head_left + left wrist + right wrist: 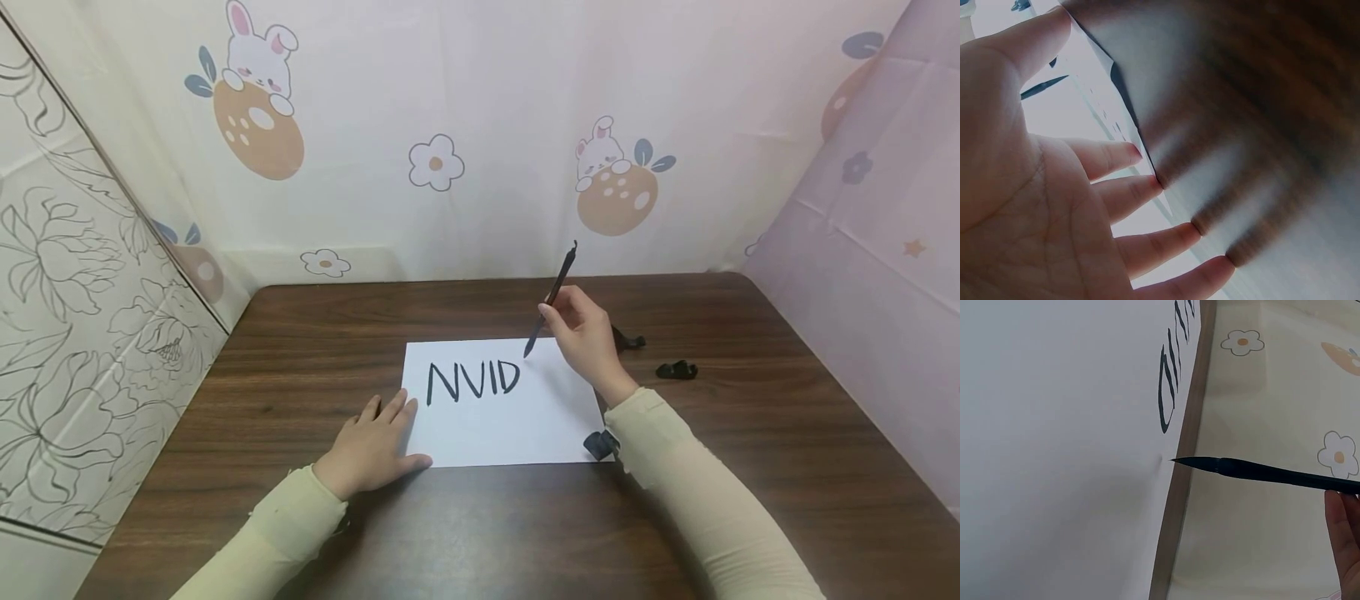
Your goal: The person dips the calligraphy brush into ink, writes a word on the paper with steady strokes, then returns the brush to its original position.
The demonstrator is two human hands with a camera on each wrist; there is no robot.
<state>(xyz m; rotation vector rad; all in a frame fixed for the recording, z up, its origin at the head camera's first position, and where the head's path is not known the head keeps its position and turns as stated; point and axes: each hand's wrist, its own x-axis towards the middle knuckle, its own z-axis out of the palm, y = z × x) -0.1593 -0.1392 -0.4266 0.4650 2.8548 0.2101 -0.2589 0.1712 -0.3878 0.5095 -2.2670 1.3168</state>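
A white sheet of paper lies on the table with the black brushed letters "NVID" across its upper part. My right hand pinches a dark calligraphy brush partway along its handle. The brush slants, its pointed black tip just to the right of the letter D, close over the paper. In the right wrist view the brush shows a fine tip and a hooked-end handle running out of frame. My left hand rests with spread, straight fingers on the paper's left edge and the table beside it.
The dark wooden table reaches back to a white curtain with rabbit and flower prints. Right of the paper lies a small black object, with another dark one partly behind my hand. A black piece sits on the paper's lower right corner.
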